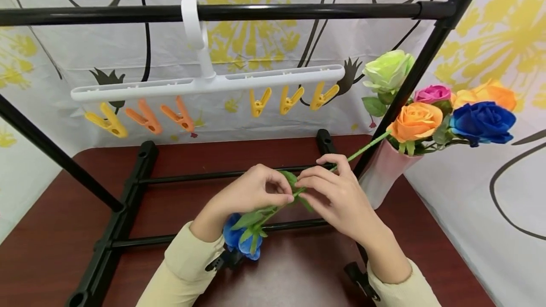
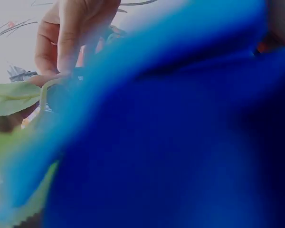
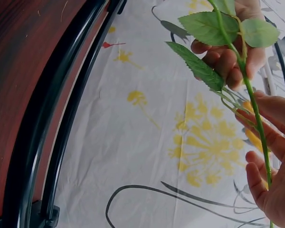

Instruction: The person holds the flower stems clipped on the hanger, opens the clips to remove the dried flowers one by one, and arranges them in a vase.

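Note:
A blue artificial rose (image 1: 233, 233) lies slantwise across the middle of the head view, its bloom low near the left sleeve. Its green stem (image 1: 368, 147) runs up to the right. My left hand (image 1: 256, 188) pinches the stem close to the leaves, thumb against fingertips. Just to the right, my right hand (image 1: 341, 198) has its thumb and fingers bent about the same stem. Blurred blue petals (image 2: 171, 156) fill most of the left wrist view. In the right wrist view, leaves (image 3: 211, 28) partly cover the left hand, and the stem passes along the right hand's fingers (image 3: 275, 137).
A black rack (image 1: 298, 13) frames the space. From its bar hangs a white hanger (image 1: 149, 88) with yellow and orange clips (image 1: 181, 116). A pink-white vase (image 1: 386, 172) of colourful roses stands at the right on the brown table (image 1: 298, 269).

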`<move>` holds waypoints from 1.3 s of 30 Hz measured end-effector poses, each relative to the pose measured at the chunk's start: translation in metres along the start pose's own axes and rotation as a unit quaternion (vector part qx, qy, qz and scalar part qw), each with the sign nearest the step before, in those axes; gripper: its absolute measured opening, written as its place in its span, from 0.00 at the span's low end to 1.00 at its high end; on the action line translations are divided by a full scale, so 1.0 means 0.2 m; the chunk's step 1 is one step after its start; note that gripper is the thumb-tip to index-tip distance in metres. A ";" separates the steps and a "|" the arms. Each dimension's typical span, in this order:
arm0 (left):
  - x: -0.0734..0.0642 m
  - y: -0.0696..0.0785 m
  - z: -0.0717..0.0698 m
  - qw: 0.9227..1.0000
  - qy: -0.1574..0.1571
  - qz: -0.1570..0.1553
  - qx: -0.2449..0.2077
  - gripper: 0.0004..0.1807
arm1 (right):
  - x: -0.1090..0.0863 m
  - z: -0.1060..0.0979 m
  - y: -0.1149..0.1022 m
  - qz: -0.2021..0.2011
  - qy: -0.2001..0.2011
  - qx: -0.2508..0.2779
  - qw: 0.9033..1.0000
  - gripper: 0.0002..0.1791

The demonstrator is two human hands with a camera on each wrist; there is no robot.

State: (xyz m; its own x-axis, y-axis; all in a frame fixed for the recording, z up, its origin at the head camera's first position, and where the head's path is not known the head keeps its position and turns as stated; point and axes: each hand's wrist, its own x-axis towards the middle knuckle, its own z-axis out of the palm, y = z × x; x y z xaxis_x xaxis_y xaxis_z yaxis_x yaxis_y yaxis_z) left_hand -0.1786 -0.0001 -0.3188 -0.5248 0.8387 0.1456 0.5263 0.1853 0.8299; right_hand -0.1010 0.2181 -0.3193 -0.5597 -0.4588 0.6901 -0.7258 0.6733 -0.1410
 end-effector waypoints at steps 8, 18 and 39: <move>0.03 0.02 0.00 1.000 0.006 0.002 -0.027 0.06 | 0.01 0.01 0.05 -0.002 -0.002 0.003 1.000 0.13; 0.05 0.01 0.00 0.998 0.005 0.019 -0.056 0.07 | 0.00 -0.04 0.06 0.018 0.016 0.045 0.999 0.11; 0.05 -0.19 -0.06 0.979 0.129 -0.026 -0.156 0.11 | 0.03 -0.11 -0.14 0.101 0.149 0.009 0.984 0.16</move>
State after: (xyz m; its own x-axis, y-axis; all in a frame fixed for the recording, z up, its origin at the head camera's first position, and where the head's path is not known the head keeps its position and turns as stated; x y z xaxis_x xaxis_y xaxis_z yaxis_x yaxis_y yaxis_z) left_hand -0.2116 -0.0044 -0.3425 -0.7184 0.6673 0.1964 0.2856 0.0255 0.9580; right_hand -0.0749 0.2082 -0.2960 -0.5538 -0.1249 0.8232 -0.6198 0.7220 -0.3075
